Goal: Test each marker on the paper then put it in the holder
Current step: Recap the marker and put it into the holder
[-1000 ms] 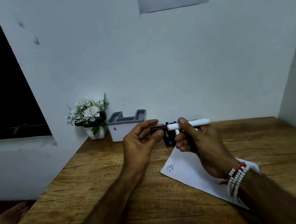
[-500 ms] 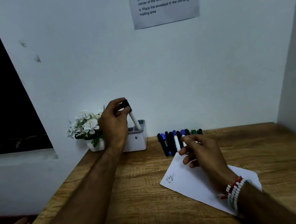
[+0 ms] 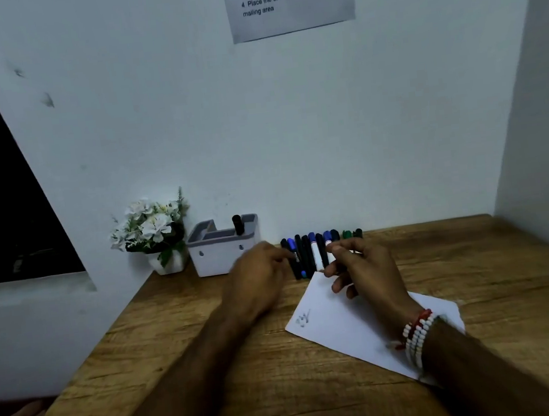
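**Mostly matt surfaces, seen in dim light**

The table point(image 3: 180, 353) is matt brown wood with a coarse, visible grain. The paper point(image 3: 347, 329) on it is white, smooth and matt. The holder point(image 3: 220, 257) looks like matt plastic, white below and grey at the rim. The markers point(image 3: 308, 255) have smooth plastic barrels. The wall point(image 3: 291, 121) is matt paint, scuffed in spots.

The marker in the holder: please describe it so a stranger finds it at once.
At the back of the wooden table, right of the flower pot, sits a white holder. One dark-capped marker stands in it; the other markers lie in a row on the table.
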